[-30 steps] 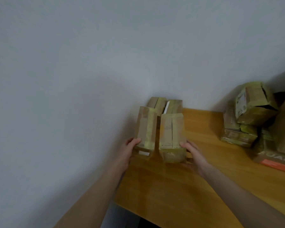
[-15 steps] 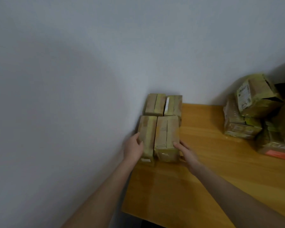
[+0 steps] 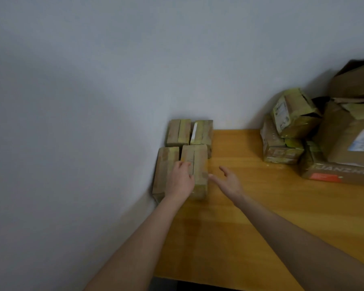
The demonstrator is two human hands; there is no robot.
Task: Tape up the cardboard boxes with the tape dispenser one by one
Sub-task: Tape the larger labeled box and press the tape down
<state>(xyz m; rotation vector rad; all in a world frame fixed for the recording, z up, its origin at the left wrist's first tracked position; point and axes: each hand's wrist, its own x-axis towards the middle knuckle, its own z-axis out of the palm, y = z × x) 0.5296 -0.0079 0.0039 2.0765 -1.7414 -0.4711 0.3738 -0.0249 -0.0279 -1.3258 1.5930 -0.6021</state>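
Head view, my read. Four small taped cardboard boxes sit in a two-by-two block at the 10 o'clock corner of the counter [image 3: 240,227], tight against the wall [image 3: 93,80]: back-left box [image 3: 178,132], back-right box [image 3: 204,133], front-left box [image 3: 165,164], front-right box [image 3: 198,162]. All four lie flat, long sides toward 12 o'clock, with the neighbours touching or nearly so.

The left hand [image 3: 180,179] lies palm down across the top of the front-left box, its fingers bent onto the top of the front-right box by the centre seam. I can't tell whether this grip is pinching or only pressing.

The right hand [image 3: 229,182] is at 3 o'clock of the front-right box, above the counter. Its grip is spread, fingers apart and relaxed, holding nothing. The thumb tip is just beside the box's right side; contact is unclear.

At 2 o'clock on the counter, well apart from the block, is a pile. A tilted box [image 3: 292,114] with a loose flap leans on a low stack [image 3: 282,148]. At 3 o'clock of these, a large box [image 3: 349,139] with a white label sits on a flat box [image 3: 334,173] with a red patch.
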